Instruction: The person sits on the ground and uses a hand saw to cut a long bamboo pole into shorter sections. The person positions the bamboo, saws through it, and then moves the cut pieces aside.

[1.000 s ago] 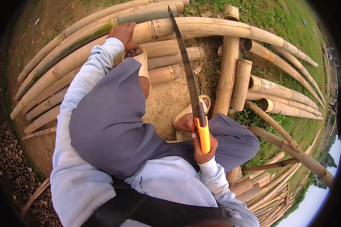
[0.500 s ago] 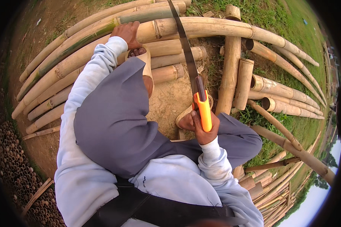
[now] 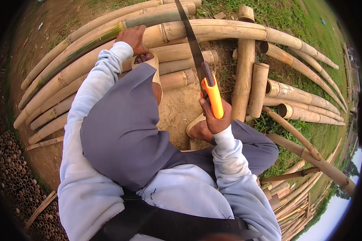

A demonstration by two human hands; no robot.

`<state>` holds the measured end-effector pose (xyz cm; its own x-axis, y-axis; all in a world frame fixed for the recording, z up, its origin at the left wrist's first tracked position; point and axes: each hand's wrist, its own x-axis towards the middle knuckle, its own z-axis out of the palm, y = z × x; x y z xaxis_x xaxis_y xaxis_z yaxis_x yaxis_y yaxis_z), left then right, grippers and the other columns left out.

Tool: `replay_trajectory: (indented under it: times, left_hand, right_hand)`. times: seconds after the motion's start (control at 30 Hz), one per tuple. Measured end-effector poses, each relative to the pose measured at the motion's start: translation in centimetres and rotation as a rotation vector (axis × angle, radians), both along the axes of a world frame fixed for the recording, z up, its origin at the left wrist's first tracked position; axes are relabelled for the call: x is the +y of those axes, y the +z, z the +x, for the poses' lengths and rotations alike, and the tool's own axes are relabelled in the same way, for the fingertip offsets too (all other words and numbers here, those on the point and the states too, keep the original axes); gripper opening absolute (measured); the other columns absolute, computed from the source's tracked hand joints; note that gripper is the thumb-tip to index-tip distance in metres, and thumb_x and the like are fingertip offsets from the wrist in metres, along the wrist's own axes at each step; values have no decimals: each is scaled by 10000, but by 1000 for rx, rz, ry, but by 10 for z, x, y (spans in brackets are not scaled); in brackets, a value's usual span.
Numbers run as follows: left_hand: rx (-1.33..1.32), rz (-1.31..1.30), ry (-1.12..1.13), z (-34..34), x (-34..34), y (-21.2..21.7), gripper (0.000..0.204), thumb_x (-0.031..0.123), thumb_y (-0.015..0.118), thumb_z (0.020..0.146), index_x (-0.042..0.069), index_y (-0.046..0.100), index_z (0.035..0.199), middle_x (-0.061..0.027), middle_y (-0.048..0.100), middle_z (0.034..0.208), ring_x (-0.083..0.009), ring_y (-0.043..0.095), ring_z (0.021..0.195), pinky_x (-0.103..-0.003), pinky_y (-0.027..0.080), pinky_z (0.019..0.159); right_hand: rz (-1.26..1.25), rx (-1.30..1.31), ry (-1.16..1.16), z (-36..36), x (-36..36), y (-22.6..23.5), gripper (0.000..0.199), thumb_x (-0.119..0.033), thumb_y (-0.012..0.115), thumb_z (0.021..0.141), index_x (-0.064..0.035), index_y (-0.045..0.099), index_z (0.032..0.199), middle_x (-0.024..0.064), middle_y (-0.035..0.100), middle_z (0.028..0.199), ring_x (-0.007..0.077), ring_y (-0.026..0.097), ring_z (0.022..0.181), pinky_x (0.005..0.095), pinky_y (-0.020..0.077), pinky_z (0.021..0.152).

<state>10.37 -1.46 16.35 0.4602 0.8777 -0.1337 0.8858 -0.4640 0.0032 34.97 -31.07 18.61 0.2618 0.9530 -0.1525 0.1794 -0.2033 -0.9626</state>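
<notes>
I see the long pole (image 3: 225, 29) arching from the left across the upper frame, lying over the log (image 3: 242, 80) right of centre. The left hand (image 3: 132, 39) is on the pole, upper left of centre. To its right, the saw (image 3: 194, 47) overlaps the pole in my view, its handle in the right hand (image 3: 219, 120). A short piece (image 3: 258, 90) sits just right of the log. I have more poles (image 3: 311, 97) farther right and stacked bamboo (image 3: 22, 182) at lower left.
</notes>
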Motion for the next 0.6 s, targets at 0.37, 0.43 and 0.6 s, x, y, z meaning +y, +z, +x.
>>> replay_trajectory:
  times: [0.37,0.43,0.6]
  left_hand:
    - [-5,-10,1,1,-1,-5,697,408,801,690,82,519,1237,-170,657,1139,-380,628,1088,-471,512,933]
    - [-14,-6,-17,3,-3,-2,705,413,797,692,83,515,1247,-173,661,1135,-383,626,1092,-468,513,933]
    - [29,-75,-14,-1,-1,0,731,406,789,691,86,504,1283,-180,670,1132,-388,626,1097,-474,513,929]
  right_hand:
    - [87,-36,32,6,82,-17,173,-123,742,888,25,661,923,32,617,691,85,549,644,263,456,606]
    - [46,-10,50,8,82,-26,180,-127,744,889,24,656,934,35,615,699,77,546,658,260,460,622]
    - [-117,-82,-12,-7,-53,15,173,-52,683,906,44,659,1048,62,662,823,117,614,759,271,501,725]
